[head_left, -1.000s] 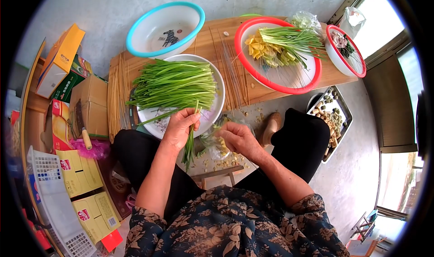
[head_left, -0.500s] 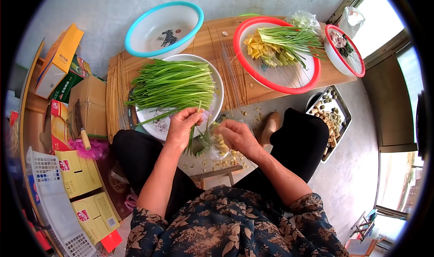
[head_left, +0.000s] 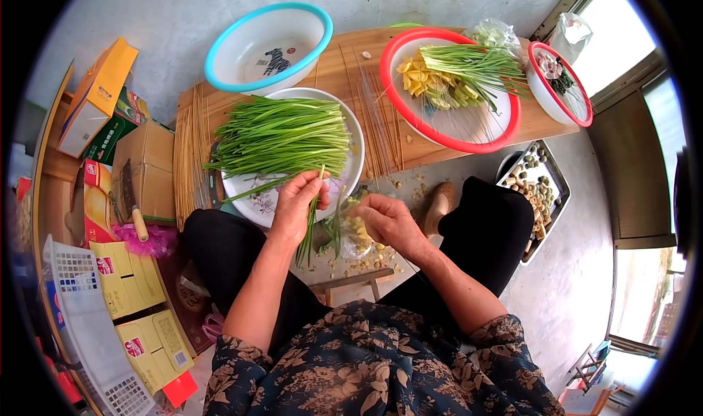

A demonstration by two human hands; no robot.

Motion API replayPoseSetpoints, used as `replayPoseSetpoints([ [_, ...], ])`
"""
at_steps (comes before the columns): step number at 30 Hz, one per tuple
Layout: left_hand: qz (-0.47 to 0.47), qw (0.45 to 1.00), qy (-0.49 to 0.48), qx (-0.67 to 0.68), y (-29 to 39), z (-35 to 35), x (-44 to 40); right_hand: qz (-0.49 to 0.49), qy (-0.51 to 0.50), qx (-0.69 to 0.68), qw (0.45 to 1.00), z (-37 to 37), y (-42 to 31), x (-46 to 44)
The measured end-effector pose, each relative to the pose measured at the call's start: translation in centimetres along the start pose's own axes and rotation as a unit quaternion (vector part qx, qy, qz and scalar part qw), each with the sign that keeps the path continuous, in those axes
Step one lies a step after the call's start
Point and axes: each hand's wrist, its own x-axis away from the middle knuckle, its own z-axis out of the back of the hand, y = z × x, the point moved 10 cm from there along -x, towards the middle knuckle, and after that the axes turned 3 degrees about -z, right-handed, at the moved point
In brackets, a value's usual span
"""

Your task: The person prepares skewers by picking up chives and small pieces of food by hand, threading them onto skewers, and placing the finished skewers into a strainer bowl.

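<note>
My left hand is closed round a few garlic chives; their cut ends stick up past the fingertips and the leaves hang below. Across from it, my right hand is pinched closed, and what sits between its fingers is too small to make out. Between the two hands a limp green leaf hangs over a clear plastic bag with yellowish bits. A thick pile of garlic chives lies on a white plate just beyond my left hand.
A wooden table carries bamboo skewers, a blue-rimmed basin and a red-rimmed basin of skewered vegetables. At right, a metal tray of food pieces rests on the floor. A knife and boxes stand at left.
The chives in my left hand now hang lower and show more of their length below it. My right hand has barely moved, and the view has shifted slightly.
</note>
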Motion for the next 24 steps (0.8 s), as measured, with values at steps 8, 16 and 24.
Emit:
replayPoseSetpoints([
  [8, 0.000, 1.000, -0.009, 0.015, -0.06, -0.30, -0.01, 0.002, -0.003, -0.005, 1.000, -0.16, 0.25, -0.09],
  [16, 0.000, 1.000, -0.016, 0.012, 0.07, -0.54, -0.03, 0.001, -0.002, 0.004, 1.000, -0.26, 0.03, 0.01],
  [24, -0.004, 1.000, -0.022, 0.006, 0.21, -0.65, 0.04, -0.003, -0.002, 0.009, 1.000, -0.23, 0.05, 0.06],
])
